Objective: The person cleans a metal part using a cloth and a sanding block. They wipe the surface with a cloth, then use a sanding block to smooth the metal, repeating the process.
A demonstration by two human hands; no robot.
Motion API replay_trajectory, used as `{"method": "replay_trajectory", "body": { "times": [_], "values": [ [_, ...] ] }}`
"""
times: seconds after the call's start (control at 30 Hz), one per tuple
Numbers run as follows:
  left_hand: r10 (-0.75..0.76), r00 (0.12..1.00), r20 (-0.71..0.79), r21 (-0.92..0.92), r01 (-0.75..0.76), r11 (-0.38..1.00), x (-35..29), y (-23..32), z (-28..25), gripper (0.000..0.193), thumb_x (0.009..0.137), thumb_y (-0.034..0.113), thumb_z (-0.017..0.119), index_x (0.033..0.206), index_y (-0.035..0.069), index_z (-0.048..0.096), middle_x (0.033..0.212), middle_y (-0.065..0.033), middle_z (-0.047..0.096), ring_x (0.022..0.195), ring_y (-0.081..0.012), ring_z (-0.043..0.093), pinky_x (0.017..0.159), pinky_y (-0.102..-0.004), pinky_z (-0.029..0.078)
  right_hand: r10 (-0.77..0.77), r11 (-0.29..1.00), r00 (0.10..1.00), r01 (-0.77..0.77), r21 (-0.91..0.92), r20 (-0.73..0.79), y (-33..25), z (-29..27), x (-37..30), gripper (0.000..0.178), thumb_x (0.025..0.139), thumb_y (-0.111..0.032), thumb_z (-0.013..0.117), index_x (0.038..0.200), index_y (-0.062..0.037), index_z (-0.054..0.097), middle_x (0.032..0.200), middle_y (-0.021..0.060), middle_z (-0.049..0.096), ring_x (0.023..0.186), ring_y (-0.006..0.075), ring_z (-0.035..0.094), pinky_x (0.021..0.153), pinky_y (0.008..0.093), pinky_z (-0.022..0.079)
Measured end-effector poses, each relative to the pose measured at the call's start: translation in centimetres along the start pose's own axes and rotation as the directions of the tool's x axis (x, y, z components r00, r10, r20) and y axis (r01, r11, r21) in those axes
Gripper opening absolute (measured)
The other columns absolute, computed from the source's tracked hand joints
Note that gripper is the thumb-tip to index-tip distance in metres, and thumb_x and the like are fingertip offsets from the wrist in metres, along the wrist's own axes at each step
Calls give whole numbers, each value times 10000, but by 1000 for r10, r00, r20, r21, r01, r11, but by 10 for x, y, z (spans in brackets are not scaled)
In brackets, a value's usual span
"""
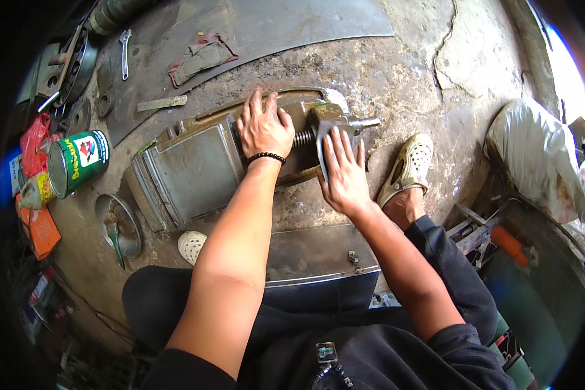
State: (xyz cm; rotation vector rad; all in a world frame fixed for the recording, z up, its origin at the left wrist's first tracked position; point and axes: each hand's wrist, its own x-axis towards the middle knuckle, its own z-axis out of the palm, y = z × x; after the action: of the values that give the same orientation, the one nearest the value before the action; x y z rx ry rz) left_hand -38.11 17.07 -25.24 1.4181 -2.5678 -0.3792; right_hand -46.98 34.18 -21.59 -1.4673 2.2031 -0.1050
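A large metal vise (pixel 198 172) with worn olive-brown paint lies on the floor in front of me. My left hand (pixel 266 133) rests on its middle, fingers stretched out and holding nothing. A threaded screw (pixel 303 138) shows just right of that hand. My right hand (pixel 344 179) presses a grey sheet (pixel 327 125), which looks like sandpaper, against the vise's right end with fingers nearly straight. The sheet covers part of that end, close to the protruding metal shaft (pixel 365 123). Its underside is hidden.
A green paint can (pixel 78 164) and a metal bowl (pixel 130 231) with a green-handled brush (pixel 115 242) stand left. Beyond the vise are a wrench (pixel 125 55), a rag (pixel 201 60) and a metal strip (pixel 161 103). A dark metal box (pixel 305 253) lies between my legs.
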Motion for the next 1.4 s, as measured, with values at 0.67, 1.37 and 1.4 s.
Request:
{"method": "replay_trajectory", "body": {
  "times": [0.67,1.37,1.4],
  "values": [
    [-22,998,52,-11,23,1000,-2,1,-2,441,919,292,584,1338,169,644,1527,-99,485,1413,-306,445,1150,-513,355,50,999,992,-50,4,-117,-12,3,0,696,1022,-356,492,1553,59,318,1653,271,221,1557,405,176,1235,627,62],
    [-25,999,42,-10,25,1000,0,2,-3,448,922,284,579,1344,147,636,1512,-101,502,1406,-305,449,1152,-492,358,-66,998,962,57,-41,-266,-12,1,0,674,1012,-345,500,1539,47,351,1639,265,262,1543,402,213,1235,612,105],
    [-17,999,35,-11,17,1000,0,2,-3,442,923,284,579,1342,152,637,1505,-102,507,1406,-302,450,1151,-495,357,-79,996,960,65,-63,-270,-12,0,1,670,1012,-340,500,1531,58,354,1634,261,278,1540,394,222,1239,601,108]
  ]
}}
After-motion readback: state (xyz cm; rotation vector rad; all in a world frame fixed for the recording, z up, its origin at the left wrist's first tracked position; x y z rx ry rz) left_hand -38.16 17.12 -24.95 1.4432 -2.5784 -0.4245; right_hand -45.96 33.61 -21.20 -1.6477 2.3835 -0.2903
